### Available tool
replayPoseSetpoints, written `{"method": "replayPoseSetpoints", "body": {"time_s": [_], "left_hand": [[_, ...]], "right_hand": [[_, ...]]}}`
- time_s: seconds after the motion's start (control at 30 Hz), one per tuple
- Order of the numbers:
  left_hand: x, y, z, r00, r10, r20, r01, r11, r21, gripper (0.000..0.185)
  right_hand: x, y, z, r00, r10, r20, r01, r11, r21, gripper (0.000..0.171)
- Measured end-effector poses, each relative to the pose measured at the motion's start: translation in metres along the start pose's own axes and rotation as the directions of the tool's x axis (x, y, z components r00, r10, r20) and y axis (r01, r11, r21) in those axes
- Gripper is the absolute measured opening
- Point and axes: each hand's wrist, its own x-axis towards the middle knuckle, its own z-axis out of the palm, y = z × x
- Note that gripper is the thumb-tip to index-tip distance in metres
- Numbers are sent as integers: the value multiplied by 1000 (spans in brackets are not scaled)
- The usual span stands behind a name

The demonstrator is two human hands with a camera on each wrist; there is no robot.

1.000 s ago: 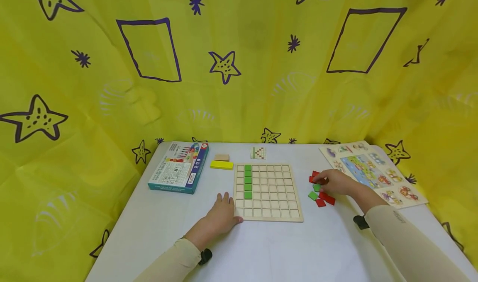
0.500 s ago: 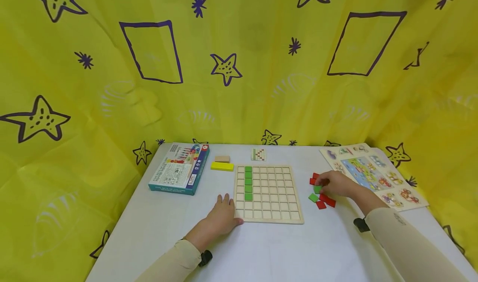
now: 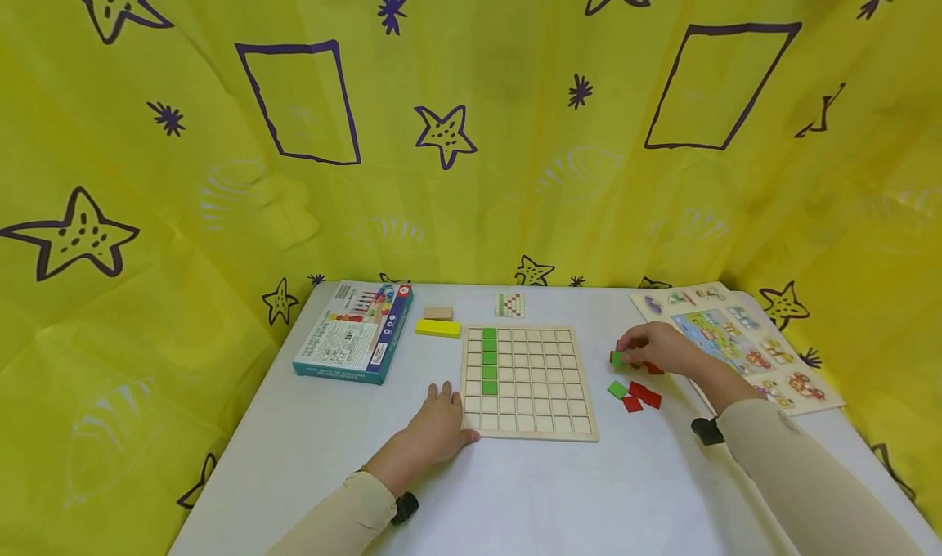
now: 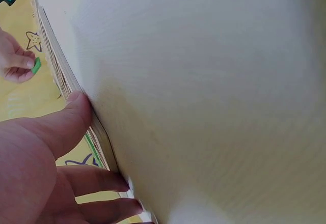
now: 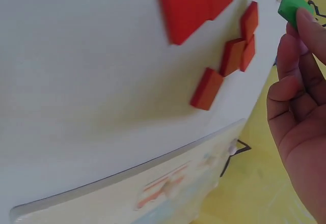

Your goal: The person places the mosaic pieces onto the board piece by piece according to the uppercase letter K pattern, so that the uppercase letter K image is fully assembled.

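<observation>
A wooden grid board [image 3: 530, 384] lies mid-table, with several green tiles [image 3: 489, 360] in one column near its left side. My left hand [image 3: 436, 427] rests at the board's lower left corner, thumb and fingers against its edge in the left wrist view. Over the loose pile, my right hand [image 3: 658, 350] pinches a green square tile [image 5: 293, 5] between thumb and fingers, raised off the table. Below it lie another green tile [image 3: 617, 389] and several red tiles [image 3: 644, 394]; more red ones are partly hidden by the hand.
A small pattern card [image 3: 509, 305] lies behind the board. Yellow [image 3: 437, 328] and plain wooden blocks [image 3: 437, 313] sit at its upper left, beside a flat game box [image 3: 353, 332]. At right lies a picture puzzle board [image 3: 714, 335]. A yellow curtain [image 3: 471, 212] hangs behind the table.
My right hand has picked a green tile out of the pile and lifted it, shifting slightly away from me. My left hand stays at the board's corner.
</observation>
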Motion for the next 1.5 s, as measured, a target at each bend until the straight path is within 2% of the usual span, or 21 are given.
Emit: {"method": "replayPoseSetpoints", "body": {"time_s": [0.3,0.77,1.03,1.5], "left_hand": [[1,1,0,1000,2,0,-2,1000,24,80],[1,0,1,1000,-7,5,6,1000,18,82],[1,0,-1,1000,7,4,-8,998,65,81],[2,-1,1,1000,9,-1,-9,998,61,81]], "right_hand": [[13,-26,-12,997,-64,-34,64,998,25,19],[35,-63,-12,998,-49,-30,50,998,30,19],[48,-79,-3,997,-78,-19,79,994,75,19],[64,-102,28,992,-127,15,125,985,117,14]]}}
